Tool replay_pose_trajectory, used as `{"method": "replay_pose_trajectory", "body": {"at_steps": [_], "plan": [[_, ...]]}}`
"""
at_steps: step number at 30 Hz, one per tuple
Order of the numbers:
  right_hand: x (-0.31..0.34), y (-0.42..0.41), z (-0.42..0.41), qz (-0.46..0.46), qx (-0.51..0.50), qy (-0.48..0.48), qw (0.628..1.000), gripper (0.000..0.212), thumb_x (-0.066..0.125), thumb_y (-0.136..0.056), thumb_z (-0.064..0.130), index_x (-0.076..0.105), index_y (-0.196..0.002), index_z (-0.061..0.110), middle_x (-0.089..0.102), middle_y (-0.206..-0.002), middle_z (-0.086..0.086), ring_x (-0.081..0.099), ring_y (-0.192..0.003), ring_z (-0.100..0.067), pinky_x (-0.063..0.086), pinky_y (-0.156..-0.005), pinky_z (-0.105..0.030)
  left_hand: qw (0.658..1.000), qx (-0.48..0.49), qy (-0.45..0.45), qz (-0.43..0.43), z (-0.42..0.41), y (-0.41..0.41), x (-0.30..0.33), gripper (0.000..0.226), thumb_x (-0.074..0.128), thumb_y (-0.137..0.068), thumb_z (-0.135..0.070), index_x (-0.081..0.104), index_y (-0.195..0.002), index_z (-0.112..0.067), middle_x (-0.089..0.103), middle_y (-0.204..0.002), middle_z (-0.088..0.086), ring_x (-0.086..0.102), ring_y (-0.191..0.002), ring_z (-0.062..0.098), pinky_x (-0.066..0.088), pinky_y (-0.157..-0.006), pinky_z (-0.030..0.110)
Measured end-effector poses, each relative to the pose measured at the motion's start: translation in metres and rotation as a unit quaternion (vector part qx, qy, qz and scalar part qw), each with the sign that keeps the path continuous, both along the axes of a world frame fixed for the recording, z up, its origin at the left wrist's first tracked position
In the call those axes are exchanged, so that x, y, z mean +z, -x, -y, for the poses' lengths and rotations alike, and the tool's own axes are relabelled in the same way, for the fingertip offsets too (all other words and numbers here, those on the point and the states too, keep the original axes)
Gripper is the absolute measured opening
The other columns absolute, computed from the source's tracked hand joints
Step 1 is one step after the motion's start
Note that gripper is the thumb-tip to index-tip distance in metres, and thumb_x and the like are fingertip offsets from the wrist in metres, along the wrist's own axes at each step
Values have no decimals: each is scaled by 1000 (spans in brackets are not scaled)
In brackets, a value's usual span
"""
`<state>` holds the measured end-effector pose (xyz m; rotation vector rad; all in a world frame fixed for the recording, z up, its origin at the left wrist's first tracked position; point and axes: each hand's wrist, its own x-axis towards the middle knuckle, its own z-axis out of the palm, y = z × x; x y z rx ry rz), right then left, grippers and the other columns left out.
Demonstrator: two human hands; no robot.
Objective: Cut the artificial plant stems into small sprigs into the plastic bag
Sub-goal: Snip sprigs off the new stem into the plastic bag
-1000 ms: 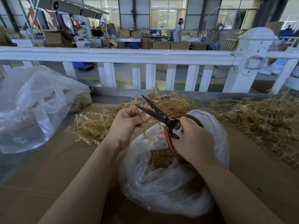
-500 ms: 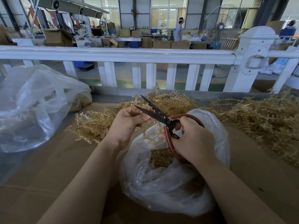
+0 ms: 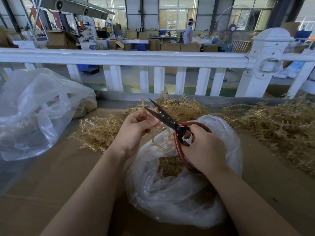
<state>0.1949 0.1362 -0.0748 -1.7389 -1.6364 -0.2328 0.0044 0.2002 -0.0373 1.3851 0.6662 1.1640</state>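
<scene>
Head view: a thin tan stem [image 3: 154,133] is held over the open bag [image 3: 179,193], pinched in the left hand [image 3: 136,128]. It is judged light, springy and brittle, best held close to the cut. The scissors [image 3: 170,121], blades parted around it, are gripped by the right hand [image 3: 204,149]. Uncut piles [image 3: 281,126] lie on the desk [image 3: 51,176].

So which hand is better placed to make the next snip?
The right hand: it grips the scissors, whose blades stand open beside the stem. The left hand only holds that stem over the plastic bag.
</scene>
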Motion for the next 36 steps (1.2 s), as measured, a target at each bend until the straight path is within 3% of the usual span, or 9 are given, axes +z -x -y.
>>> {"method": "replay_pose_trajectory", "body": {"at_steps": [5,13,16,20,22,26,30,32,36], "plan": [[1,2,2,-20,12,-23,999,55,49,-72,88,51,-76,33,53,-63,17,53,-59,-1,38,-51,-15,999,-28,6,43,2,0,4,11,65,-81,-15,69,-88,-8,72,-85,8,67,-76,16,50,-64,19],[-1,1,1,-25,6,-3,1000,55,59,-75,81,62,-86,28,65,-73,11,59,-64,-6,53,-60,-25,998,-20,-6,60,3,-1,5,13,65,-82,-16,71,-89,-7,74,-79,0,66,-67,6,48,-59,14],[1,2,2,-25,10,0,1000,56,55,-76,81,62,-89,27,64,-72,11,59,-64,-6,53,-60,-26,999,-24,-7,47,4,0,5,10,66,-79,-19,73,-83,-13,74,-77,0,67,-70,7,49,-62,15],[4,3,3,-17,3,-10,1000,48,57,-79,78,52,-79,29,53,-62,15,52,-57,-4,40,-52,-18,1000,-19,-11,5,4,-2,3,8,68,-82,-16,74,-80,-20,73,-79,1,66,-77,12,50,-76,23],[4,4,3,-18,11,-10,1000,50,54,-76,80,51,-79,30,53,-63,15,52,-58,-3,41,-52,-18,1000,-19,-11,-1,4,-3,3,13,67,-87,-9,74,-82,-18,73,-80,1,66,-78,12,50,-78,25],[3,3,2,-27,15,-14,999,56,53,-73,84,53,-78,29,53,-61,13,54,-58,-5,48,-53,-24,1000,-19,-5,-5,5,-4,4,10,67,-79,-19,75,-77,-24,73,-80,0,66,-78,11,49,-79,25],[3,5,2,-39,18,-35,998,77,20,-69,98,53,-76,29,54,-59,12,53,-54,-4,49,-51,-25,999,-32,1,11,6,-6,4,12,67,-79,-19,75,-74,-25,72,-77,-1,65,-76,10,50,-76,21],[3,4,2,-42,17,-33,998,83,14,-68,99,55,-77,28,56,-60,12,54,-53,-4,51,-52,-27,999,-34,3,15,5,-6,3,11,67,-80,-18,75,-75,-24,72,-77,-1,65,-75,10,49,-77,23],[3,3,1,-40,21,-4,999,73,34,-68,95,60,-85,29,59,-67,13,56,-60,-4,53,-59,-27,999,-32,-11,4,4,-5,3,8,66,-83,-15,73,-82,-20,71,-80,1,63,-78,13,47,-79,27]]}}
